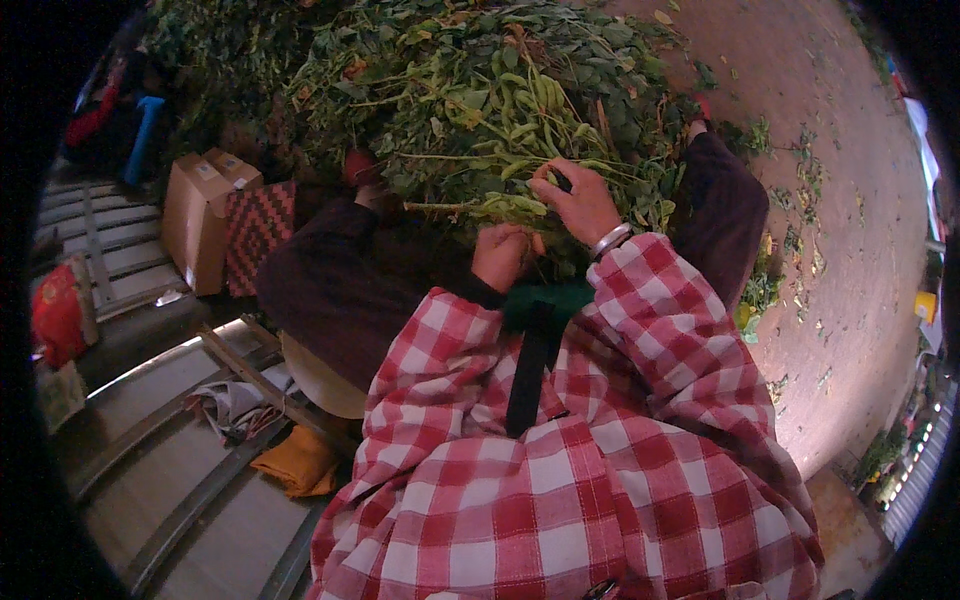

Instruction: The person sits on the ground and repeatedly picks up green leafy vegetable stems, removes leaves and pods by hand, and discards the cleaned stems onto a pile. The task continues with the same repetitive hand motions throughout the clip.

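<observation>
My left hand (501, 256) is curled into a fist above my lap, and whatever may be inside it is hidden. Just beyond its knuckles lies a cut stalk (442, 206) with a cluster of green bean pods (511, 202), likely soybean. My right hand (583, 201), a silver bangle (613, 238) at its wrist, reaches in from the right. Its thumb and forefinger come together beside those pods; I cannot make out what is between them. Farther out, more plump pods (529, 109) hang on stems atop a heap of leafy bean plants (420, 52).
My knees in dark trousers (330, 277) flank the heap. Bean leaves litter the brown floor (847, 247) to the right. At left stand a cardboard box (196, 217), a red-and-black woven panel (261, 236) and a slatted metal surface (202, 480) bearing an orange cloth (300, 461).
</observation>
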The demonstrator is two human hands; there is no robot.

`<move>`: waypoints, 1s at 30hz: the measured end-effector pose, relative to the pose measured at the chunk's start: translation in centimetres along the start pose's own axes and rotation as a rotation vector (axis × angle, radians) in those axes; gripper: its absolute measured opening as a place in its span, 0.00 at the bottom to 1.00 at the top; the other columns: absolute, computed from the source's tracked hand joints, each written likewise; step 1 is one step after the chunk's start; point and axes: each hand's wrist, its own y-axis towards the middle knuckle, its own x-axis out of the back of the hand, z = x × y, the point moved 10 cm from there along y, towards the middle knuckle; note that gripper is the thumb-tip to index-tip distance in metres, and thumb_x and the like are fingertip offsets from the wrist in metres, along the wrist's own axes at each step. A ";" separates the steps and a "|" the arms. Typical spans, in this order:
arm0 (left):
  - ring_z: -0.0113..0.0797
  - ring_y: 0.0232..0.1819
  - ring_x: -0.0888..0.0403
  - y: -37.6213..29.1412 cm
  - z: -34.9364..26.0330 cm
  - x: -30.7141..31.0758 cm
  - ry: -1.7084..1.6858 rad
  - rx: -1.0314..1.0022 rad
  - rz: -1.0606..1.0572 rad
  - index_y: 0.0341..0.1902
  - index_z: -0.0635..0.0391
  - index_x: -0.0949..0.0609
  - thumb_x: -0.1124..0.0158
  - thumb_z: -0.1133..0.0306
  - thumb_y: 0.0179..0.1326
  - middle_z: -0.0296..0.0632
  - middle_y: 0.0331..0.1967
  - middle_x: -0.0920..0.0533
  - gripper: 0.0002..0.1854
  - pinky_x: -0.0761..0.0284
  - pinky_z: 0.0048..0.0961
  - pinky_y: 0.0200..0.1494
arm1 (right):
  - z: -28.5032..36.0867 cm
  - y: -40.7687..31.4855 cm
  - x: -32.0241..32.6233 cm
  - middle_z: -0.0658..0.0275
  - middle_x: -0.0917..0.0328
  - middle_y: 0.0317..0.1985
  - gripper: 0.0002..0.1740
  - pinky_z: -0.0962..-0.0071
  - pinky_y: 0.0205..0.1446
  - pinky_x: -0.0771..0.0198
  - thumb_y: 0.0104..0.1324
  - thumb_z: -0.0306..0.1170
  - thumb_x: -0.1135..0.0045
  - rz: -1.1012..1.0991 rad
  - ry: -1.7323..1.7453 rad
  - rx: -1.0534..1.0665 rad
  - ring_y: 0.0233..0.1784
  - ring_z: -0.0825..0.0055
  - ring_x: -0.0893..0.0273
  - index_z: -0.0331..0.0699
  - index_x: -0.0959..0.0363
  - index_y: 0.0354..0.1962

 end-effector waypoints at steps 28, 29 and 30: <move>0.17 0.11 0.43 -1.0 -3.2 -2.4 -0.109 0.014 -0.063 0.35 0.58 0.22 0.46 0.64 0.59 0.26 0.13 0.34 0.10 0.51 0.16 0.14 | 0.7 -2.2 2.2 0.73 0.31 0.24 0.08 0.85 0.29 0.40 0.62 0.33 0.50 0.224 0.204 -0.076 0.25 0.89 0.36 0.37 0.28 0.34; 0.17 0.11 0.43 -0.9 -2.9 -2.8 -0.149 0.023 -0.049 0.35 0.58 0.22 0.46 0.64 0.59 0.27 0.13 0.33 0.10 0.50 0.16 0.14 | 0.8 -2.5 1.8 0.73 0.30 0.25 0.07 0.85 0.30 0.39 0.62 0.32 0.50 0.287 0.236 -0.159 0.26 0.89 0.36 0.37 0.28 0.34; 0.17 0.12 0.42 -0.7 -2.7 -3.2 -0.187 0.032 -0.033 0.35 0.58 0.22 0.45 0.63 0.59 0.27 0.14 0.33 0.10 0.50 0.16 0.14 | 0.8 -2.5 1.9 0.73 0.30 0.26 0.07 0.85 0.30 0.39 0.62 0.32 0.50 0.305 0.233 -0.159 0.27 0.89 0.35 0.37 0.28 0.34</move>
